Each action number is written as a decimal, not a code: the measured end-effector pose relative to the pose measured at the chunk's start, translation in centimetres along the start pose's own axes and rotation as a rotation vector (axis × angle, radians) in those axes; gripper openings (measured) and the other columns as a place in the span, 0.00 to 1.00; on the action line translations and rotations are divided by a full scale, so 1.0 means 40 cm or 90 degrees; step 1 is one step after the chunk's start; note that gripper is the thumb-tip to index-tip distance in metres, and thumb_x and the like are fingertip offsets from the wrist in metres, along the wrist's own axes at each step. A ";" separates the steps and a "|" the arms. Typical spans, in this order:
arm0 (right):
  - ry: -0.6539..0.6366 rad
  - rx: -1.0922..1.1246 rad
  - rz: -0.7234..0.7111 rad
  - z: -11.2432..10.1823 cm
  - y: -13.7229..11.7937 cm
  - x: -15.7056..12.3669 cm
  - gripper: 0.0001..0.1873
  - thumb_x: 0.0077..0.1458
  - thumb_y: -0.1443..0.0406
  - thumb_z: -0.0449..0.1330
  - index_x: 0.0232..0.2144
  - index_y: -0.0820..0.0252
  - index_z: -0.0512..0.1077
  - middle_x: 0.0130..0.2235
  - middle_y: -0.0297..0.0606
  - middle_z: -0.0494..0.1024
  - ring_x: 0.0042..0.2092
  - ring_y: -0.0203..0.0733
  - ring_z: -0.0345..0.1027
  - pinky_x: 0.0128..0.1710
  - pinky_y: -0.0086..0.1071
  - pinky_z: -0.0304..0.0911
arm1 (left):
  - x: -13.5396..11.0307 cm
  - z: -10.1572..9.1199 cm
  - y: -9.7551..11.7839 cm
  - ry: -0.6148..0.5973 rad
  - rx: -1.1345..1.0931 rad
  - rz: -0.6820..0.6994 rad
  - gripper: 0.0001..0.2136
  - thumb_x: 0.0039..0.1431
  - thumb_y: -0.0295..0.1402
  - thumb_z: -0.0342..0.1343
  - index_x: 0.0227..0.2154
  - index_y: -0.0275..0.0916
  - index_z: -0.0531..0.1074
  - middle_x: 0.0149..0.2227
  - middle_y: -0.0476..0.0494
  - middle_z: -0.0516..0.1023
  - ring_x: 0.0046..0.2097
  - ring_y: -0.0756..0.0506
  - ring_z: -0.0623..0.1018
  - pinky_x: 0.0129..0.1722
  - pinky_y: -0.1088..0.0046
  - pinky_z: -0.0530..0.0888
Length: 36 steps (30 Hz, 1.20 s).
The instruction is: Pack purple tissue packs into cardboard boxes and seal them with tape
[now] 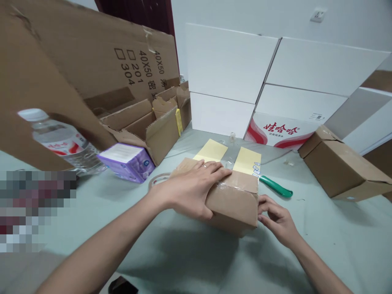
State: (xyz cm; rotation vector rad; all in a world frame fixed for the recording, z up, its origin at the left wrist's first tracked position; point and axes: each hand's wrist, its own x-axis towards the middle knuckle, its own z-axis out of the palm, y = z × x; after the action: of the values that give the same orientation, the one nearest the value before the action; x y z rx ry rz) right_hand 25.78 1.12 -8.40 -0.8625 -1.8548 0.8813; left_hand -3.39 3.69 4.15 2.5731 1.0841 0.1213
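Taped cardboard box (pixel 234 204) pressed under left hand (pixel 186 192), fingers open flat on top; right hand (pixel 275 218) has fingers loosely curled against box end; green utility knife (pixel 275 187) lies just beside.

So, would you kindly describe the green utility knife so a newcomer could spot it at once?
On the pale green table, find the cardboard box under the person's left hand. Past the box's right side lies the utility knife, the only bright green thing.
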 end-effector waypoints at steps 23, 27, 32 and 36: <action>-0.137 0.074 0.086 -0.032 -0.007 0.011 0.17 0.61 0.53 0.60 0.27 0.59 0.73 0.29 0.40 0.75 0.31 0.40 0.69 0.31 0.32 0.67 | -0.007 0.003 -0.010 0.017 -0.025 0.002 0.44 0.42 0.38 0.63 0.65 0.39 0.55 0.62 0.32 0.63 0.62 0.29 0.66 0.64 0.48 0.60; -0.178 0.084 0.133 -0.059 -0.003 0.003 0.21 0.62 0.50 0.57 0.27 0.59 0.69 0.26 0.35 0.69 0.27 0.35 0.63 0.26 0.29 0.62 | -0.007 0.009 -0.012 0.019 -0.028 0.000 0.44 0.43 0.37 0.62 0.66 0.39 0.54 0.62 0.32 0.63 0.62 0.30 0.66 0.64 0.48 0.59; -0.230 0.046 0.188 -0.055 -0.008 0.006 0.19 0.62 0.51 0.58 0.27 0.60 0.71 0.24 0.32 0.69 0.23 0.31 0.56 0.20 0.25 0.53 | -0.005 -0.001 -0.016 0.007 -0.035 -0.008 0.46 0.42 0.38 0.63 0.67 0.40 0.54 0.64 0.33 0.63 0.64 0.29 0.64 0.63 0.49 0.62; -0.350 0.028 0.198 -0.042 -0.067 0.019 0.14 0.59 0.59 0.61 0.26 0.61 0.75 0.21 0.31 0.70 0.22 0.30 0.57 0.22 0.24 0.54 | -0.018 -0.056 -0.066 -0.032 -0.080 0.003 0.48 0.40 0.38 0.64 0.67 0.41 0.53 0.69 0.35 0.58 0.68 0.29 0.59 0.67 0.50 0.57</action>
State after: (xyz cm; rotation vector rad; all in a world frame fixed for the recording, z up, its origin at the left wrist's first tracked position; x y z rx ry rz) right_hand 26.49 0.79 -5.25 -0.9631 -2.1827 1.4638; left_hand -6.17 5.52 5.39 2.4537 1.0196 0.1203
